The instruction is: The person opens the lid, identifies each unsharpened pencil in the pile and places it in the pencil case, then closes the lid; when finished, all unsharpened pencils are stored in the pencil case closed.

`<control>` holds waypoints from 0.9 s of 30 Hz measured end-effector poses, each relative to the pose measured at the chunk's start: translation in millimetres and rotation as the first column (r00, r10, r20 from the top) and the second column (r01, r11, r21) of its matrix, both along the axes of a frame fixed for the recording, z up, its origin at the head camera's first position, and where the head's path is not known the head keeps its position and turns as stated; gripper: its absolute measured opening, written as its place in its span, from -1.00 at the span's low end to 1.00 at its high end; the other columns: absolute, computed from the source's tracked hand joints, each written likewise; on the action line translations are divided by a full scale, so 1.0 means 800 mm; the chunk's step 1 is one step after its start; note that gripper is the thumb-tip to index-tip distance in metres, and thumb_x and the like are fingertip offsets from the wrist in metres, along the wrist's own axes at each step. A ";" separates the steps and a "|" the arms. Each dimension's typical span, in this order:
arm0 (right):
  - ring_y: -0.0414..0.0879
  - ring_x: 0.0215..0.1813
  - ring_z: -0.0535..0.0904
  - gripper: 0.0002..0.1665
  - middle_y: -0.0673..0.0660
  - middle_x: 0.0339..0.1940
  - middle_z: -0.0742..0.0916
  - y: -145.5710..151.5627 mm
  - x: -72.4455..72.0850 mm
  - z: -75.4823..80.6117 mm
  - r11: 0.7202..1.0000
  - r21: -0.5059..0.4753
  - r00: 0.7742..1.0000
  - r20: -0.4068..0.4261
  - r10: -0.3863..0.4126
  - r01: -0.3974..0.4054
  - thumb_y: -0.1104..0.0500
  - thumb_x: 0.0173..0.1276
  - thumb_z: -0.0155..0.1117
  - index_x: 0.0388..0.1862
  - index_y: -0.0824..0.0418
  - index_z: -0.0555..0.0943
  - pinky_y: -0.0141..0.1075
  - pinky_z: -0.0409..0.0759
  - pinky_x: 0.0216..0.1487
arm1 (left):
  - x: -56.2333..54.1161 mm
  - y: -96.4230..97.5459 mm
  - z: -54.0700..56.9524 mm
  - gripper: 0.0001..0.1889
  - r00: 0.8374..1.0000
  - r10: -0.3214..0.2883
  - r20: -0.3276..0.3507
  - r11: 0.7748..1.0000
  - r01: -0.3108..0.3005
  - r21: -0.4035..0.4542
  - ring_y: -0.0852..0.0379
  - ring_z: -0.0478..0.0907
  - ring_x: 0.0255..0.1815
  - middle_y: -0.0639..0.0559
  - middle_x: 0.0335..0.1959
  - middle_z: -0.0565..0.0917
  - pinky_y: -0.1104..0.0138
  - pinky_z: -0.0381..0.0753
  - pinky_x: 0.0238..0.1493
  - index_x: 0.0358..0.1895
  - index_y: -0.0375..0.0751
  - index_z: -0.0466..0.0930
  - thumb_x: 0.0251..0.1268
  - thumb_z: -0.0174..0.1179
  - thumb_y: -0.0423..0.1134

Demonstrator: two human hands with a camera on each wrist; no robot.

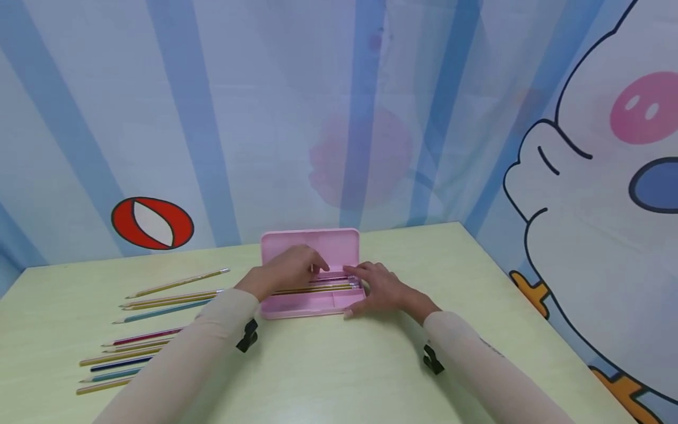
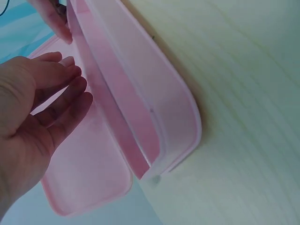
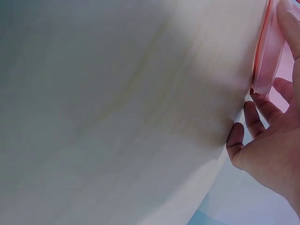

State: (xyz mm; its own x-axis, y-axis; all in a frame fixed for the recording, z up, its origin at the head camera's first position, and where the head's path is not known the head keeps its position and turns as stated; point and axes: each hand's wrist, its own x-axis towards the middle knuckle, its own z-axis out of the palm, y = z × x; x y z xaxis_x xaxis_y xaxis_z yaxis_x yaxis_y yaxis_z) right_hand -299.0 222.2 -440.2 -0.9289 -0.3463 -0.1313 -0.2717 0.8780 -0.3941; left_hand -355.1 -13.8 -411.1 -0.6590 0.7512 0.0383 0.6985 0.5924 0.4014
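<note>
A pink pencil case (image 1: 304,305) lies open on the table, its lid (image 1: 339,244) raised at the back. Several pencils (image 1: 331,288) lie in its rear compartment; in front of them runs a divided tray. Over the case's left half hovers my left hand (image 1: 288,271), its fingers loosely bent. Nothing shows between those fingers (image 2: 77,86) in the left wrist view, where the case's wall hides the pencils. My right hand (image 1: 382,288) holds the case's right end, thumb at the front edge and fingers toward the back. The case's end (image 3: 268,65) partly shows in the right wrist view.
Several more pencils (image 1: 175,282) lie in a loose row on the table's left side, some partly covered by my left sleeve (image 1: 185,359). Behind the pale table (image 1: 424,259) hangs a striped blue curtain (image 1: 254,118) with cartoon prints.
</note>
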 end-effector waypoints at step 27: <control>0.19 0.42 0.30 0.22 0.25 0.50 0.39 -0.003 0.001 0.000 1.000 -0.010 1.000 -0.014 0.017 -0.017 -0.31 0.00 0.55 0.59 -0.02 0.22 0.23 0.34 0.37 | 0.033 -0.162 0.040 -0.68 0.986 0.115 0.122 0.992 -0.121 0.041 0.13 0.64 -0.18 -0.09 -0.04 0.75 0.36 0.66 -0.26 0.09 -0.19 0.72 0.30 0.25 -0.43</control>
State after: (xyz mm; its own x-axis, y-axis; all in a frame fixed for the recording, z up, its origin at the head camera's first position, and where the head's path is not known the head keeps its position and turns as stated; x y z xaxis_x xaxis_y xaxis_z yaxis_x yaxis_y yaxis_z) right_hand -298.0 220.1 -440.4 -0.9247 -0.3632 -0.1144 -0.2922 0.8694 -0.3985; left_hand -328.5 -143.4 -379.3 -0.7449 0.6671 -0.0116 0.5704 0.6457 0.5077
